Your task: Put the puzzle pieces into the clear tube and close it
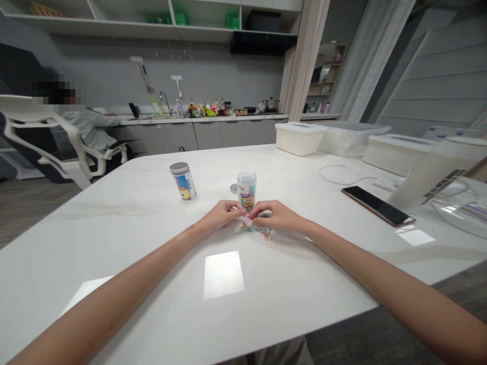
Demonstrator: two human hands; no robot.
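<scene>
My left hand [221, 215] and my right hand [274, 216] meet over the white table [152, 243], fingertips pinched together on a small pink piece [247, 219]. Several small coloured pieces [262, 232] lie scattered on the table just below my hands. Right behind them stands an open clear jar [247, 189] with a colourful label, and its grey lid [234, 188] lies beside it on the left. A second jar [183, 180], with its metal lid on, stands tilted further left.
A dark phone [376, 205] lies to the right, with a white cable [342, 177] and white storage bins [300, 137] behind it. A person sits in a white chair [57, 147] at far left. A kitchen counter [213, 117] runs along the back wall.
</scene>
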